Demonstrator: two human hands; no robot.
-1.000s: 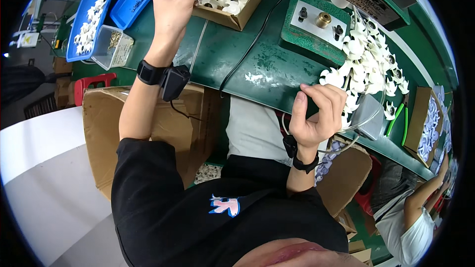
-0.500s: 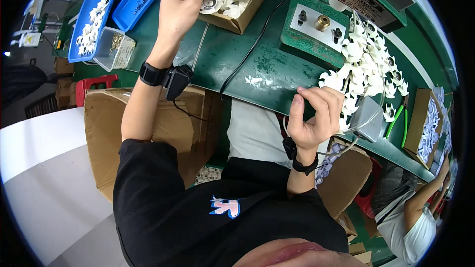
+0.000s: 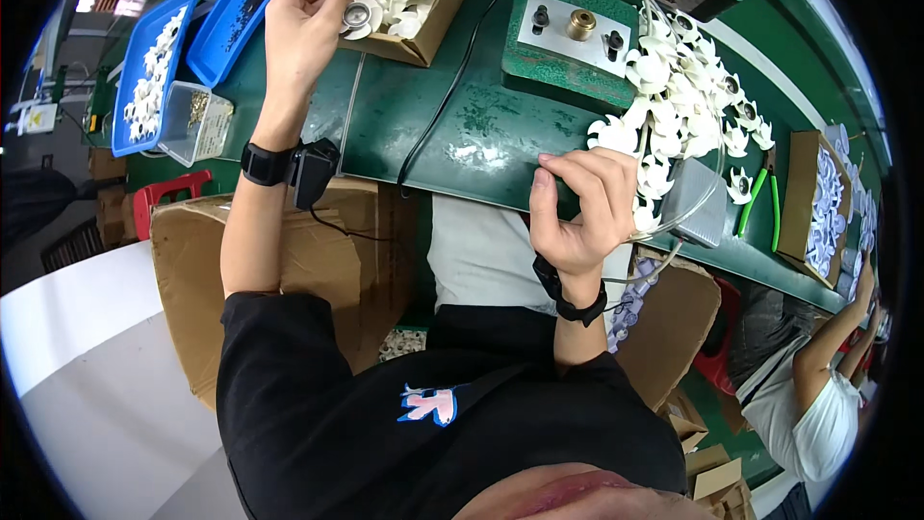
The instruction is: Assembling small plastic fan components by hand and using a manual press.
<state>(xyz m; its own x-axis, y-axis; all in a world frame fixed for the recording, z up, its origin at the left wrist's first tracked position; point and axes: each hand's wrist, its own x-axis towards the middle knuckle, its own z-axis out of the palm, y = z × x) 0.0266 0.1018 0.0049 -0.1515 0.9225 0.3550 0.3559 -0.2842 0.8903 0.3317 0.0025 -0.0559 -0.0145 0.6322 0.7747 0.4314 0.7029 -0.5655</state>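
Observation:
My left hand (image 3: 308, 19) is raised over the green bench (image 3: 433, 125) and pinches a white fan wheel with a metal hub (image 3: 358, 15) at its fingertips. Just beyond it stands a cardboard box (image 3: 438, 24) full of the same white wheels. My right hand (image 3: 582, 207) hovers at the bench's near edge with its fingers curled in. It is beside a loose pile of white wheels (image 3: 683, 106). Whether it holds anything is hidden. A green press fixture (image 3: 568, 63) with a brass post stands behind the right hand.
Two blue trays (image 3: 231, 24) and a clear tub (image 3: 197, 120) lie at the far left. Right of the pile are a grey block (image 3: 698, 212), green-handled pliers (image 3: 756, 197) and a box of parts (image 3: 818, 212). A large carton (image 3: 318, 260) stands below the bench. Another person (image 3: 818, 395) sits at lower right.
My left hand has drawn back from the cardboard box toward me, carrying a white wheel. My right hand has shifted slightly left along the bench edge.

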